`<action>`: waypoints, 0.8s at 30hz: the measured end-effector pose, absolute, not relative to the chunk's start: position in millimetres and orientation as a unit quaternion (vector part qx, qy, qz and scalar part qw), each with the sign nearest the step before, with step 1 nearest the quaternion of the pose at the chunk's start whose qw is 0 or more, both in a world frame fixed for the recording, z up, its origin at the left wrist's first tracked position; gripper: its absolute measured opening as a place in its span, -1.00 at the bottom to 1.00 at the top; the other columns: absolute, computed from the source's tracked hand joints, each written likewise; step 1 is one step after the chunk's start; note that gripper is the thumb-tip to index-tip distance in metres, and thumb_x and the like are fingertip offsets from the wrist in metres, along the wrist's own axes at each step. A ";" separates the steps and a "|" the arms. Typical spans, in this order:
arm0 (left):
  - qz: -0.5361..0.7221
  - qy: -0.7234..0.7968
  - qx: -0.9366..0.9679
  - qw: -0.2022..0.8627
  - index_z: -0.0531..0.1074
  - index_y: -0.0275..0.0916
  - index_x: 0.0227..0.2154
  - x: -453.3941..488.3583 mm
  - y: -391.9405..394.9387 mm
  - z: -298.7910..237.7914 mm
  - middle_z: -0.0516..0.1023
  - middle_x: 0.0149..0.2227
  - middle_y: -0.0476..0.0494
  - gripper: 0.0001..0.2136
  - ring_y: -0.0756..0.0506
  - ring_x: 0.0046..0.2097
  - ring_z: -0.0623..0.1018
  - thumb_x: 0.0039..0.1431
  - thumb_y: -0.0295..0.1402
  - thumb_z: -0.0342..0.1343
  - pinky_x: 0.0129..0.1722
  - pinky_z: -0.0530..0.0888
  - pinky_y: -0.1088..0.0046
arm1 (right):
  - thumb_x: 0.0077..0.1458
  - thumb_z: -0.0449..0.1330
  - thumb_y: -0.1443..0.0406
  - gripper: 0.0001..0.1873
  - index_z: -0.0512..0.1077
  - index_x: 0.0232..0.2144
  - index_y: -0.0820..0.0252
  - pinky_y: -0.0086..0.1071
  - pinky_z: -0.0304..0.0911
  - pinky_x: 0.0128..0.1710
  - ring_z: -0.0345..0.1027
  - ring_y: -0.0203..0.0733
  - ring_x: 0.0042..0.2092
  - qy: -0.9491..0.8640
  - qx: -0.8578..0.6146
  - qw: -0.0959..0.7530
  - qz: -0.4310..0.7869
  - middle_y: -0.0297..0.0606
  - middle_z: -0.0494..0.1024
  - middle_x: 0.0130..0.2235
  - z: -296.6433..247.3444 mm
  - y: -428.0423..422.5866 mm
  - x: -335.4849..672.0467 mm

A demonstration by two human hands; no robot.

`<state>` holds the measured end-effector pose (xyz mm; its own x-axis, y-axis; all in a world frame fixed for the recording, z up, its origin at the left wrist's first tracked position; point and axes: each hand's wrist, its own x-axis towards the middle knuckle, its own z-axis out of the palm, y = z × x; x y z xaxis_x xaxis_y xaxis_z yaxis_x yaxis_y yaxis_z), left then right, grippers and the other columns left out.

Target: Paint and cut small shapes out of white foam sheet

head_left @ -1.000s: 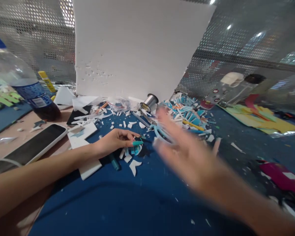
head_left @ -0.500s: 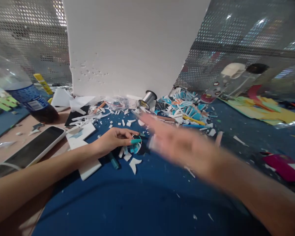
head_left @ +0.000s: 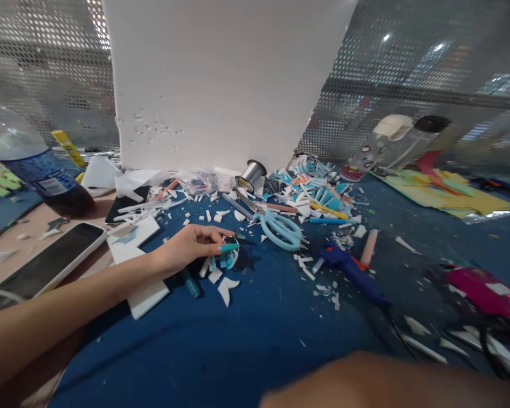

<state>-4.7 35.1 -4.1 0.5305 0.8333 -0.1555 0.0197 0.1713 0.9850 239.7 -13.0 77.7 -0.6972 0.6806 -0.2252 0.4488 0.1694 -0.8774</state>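
My left hand (head_left: 195, 243), with long teal nails, pinches a small dark piece with a light edge (head_left: 232, 242) between thumb and forefinger. Its exact kind is too small to make out. Just below lie blue and white scraps (head_left: 215, 275), a forked white offcut (head_left: 227, 290) and a teal marker-like stick (head_left: 190, 283). My right hand (head_left: 365, 382) is a blurred shape at the bottom edge, its fingers hidden. Light-blue scissors (head_left: 283, 229) lie right of my left hand. A blue glue gun (head_left: 357, 275) rests farther right.
A wire spool (head_left: 250, 175) and a heap of foam offcuts (head_left: 318, 190) sit before a white board (head_left: 225, 85). On the left are a phone (head_left: 46, 266), white foam sheets (head_left: 148, 294) and a soda bottle (head_left: 51, 178). A magenta tool (head_left: 487, 292) lies at right.
My right hand has swung from above the middle of the table down to the bottom edge, uncovering the scissors and glue gun. My left hand keeps its pinch. The view has shifted slightly.
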 end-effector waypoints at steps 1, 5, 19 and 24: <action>0.307 0.376 0.567 0.666 0.52 -0.27 -0.52 -4.5 35.1 -4.0 0.58 0.10 -0.23 -0.79 -0.15 -0.04 0.61 -0.11 -0.33 0.44 -0.16 0.52 0.42 | 0.32 0.00 0.10 -0.46 0.26 0.31 -0.18 -0.12 0.35 0.16 0.17 0.00 0.35 -0.756 -0.384 0.125 0.516 -0.49 0.28 0.36 81.8 -12.3 237.8; 0.314 0.371 0.567 0.665 0.54 -0.24 -0.52 -4.0 34.9 -4.1 0.58 0.09 -0.20 -0.80 -0.15 -0.03 0.60 -0.14 -0.31 0.45 -0.09 0.52 0.39 | 0.27 0.09 0.16 -0.39 0.20 0.35 -0.12 -0.06 0.25 0.25 0.03 0.07 0.41 -0.755 -0.448 0.215 0.428 -0.36 0.16 0.41 88.4 -17.3 229.2; 0.310 0.379 0.576 0.655 0.54 -0.24 -0.53 -3.9 35.0 -6.4 0.58 0.10 -0.22 -0.79 -0.12 -0.12 0.62 -0.09 -0.25 0.43 -0.15 0.54 0.38 | 0.19 0.19 0.12 -0.23 0.05 0.40 -0.18 0.05 0.37 0.18 0.19 0.11 0.35 -0.791 -0.480 0.224 0.306 -0.45 0.10 0.43 89.3 -28.6 229.0; 0.312 0.378 0.580 0.651 0.57 -0.25 -0.50 -3.6 34.1 -4.2 0.59 0.09 -0.22 -0.79 -0.13 -0.10 0.62 -0.10 -0.25 0.43 -0.13 0.54 0.37 | 0.27 0.10 0.17 -0.25 -0.02 0.43 -0.08 0.04 0.34 0.21 0.17 0.16 0.35 -0.773 -0.511 0.279 0.252 -0.33 0.01 0.46 78.2 -17.2 238.2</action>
